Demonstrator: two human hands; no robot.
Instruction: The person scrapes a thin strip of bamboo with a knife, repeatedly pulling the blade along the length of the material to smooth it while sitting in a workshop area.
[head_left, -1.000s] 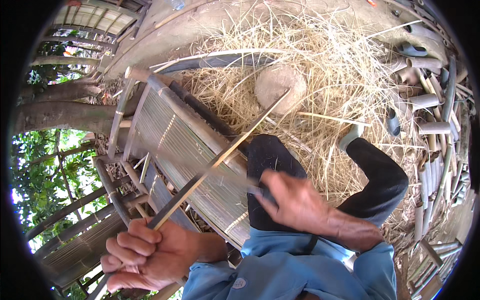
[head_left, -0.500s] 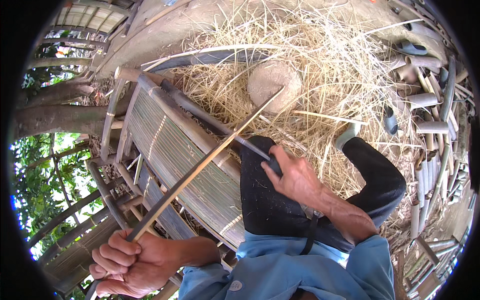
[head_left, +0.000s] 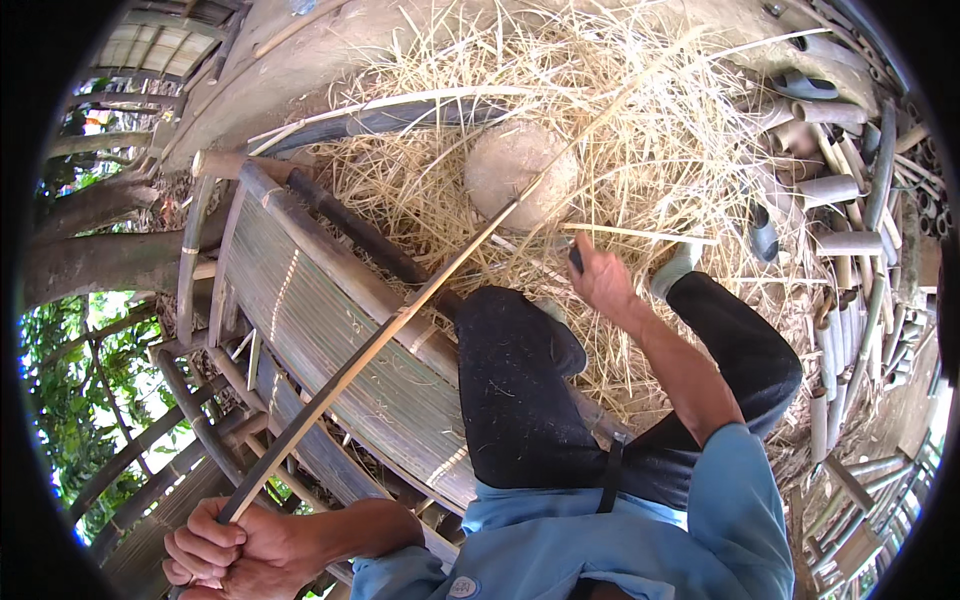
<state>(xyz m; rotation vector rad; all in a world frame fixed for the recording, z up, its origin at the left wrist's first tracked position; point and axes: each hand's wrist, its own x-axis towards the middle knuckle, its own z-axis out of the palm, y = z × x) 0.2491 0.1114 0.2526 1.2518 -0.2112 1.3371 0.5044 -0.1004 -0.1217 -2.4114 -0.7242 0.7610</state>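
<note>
My left hand point(head_left: 240, 552) at the lower left is closed around the near end of a long bamboo strip point(head_left: 370, 358). The strip slants up and to the right. It crosses the round chopping block point(head_left: 505, 172) and runs on over the straw-like shavings, its far part pale. My right hand point(head_left: 608, 288), past my right-of-centre lap, is wrapped around the dark handle of a knife point(head_left: 576, 259). The blade hardly shows against the shavings. The knife hand is just right of the strip, apart from it.
A slatted bamboo bench point(head_left: 320, 320) stands left of my legs. Pale shavings point(head_left: 640, 130) cover the ground around the block. Cut bamboo tubes point(head_left: 828, 190) and slippers point(head_left: 764, 235) lie at the right. Another split strip point(head_left: 640, 234) rests on the shavings.
My right hand with the knife has moved away from me, off the strip and toward the block. The strip now reaches farther, past the block; my left hand still grips its near end.
</note>
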